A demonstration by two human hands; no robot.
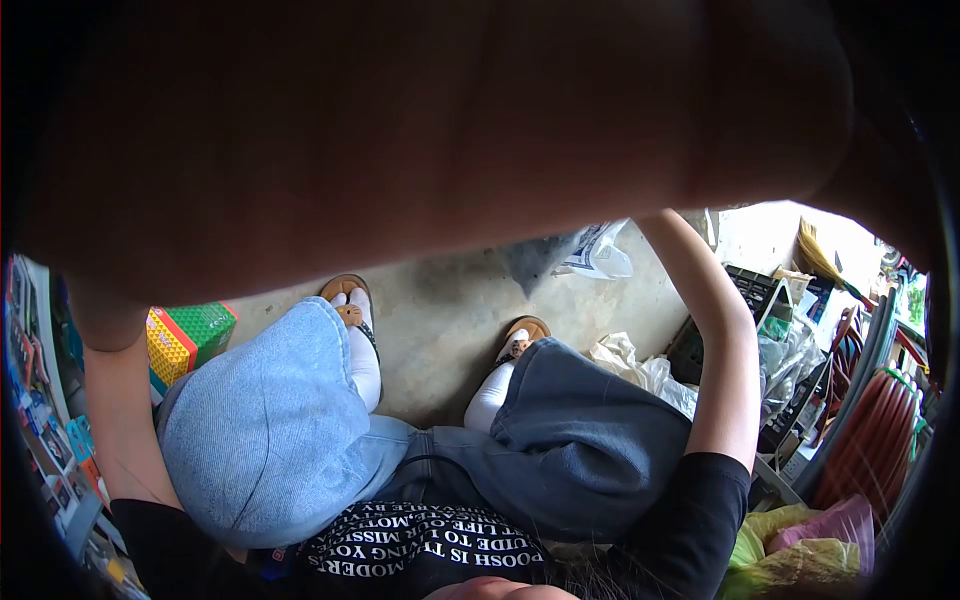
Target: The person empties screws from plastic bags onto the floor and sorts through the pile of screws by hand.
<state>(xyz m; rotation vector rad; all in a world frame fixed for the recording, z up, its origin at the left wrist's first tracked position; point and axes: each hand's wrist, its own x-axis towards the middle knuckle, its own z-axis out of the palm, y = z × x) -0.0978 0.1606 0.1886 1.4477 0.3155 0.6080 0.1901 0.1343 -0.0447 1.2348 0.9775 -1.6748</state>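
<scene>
Grey concrete floor [420,370] lay underfoot, clutter crowded both sides, and there, both arms were up! The left forearm [120,420] stood nearly upright; the right forearm [725,340] slanted up and inward, its far end lost behind a dark, blurred hand [450,140] right against the head camera. Left or right hand? I couldn't say, nor could I tell whether either hand was clenched, loose or gripping something. Nearest below, a partly hidden plastic bag [603,252] sat beyond the feet, its blue print unreadable. And the lettering! Upside down on the black T-shirt [430,535]: "POOSH IS TH…", "GUIDE TO", "LIFE. OUR MISSI…". Lettering on the green-and-yellow box [190,340] defeated me.
</scene>
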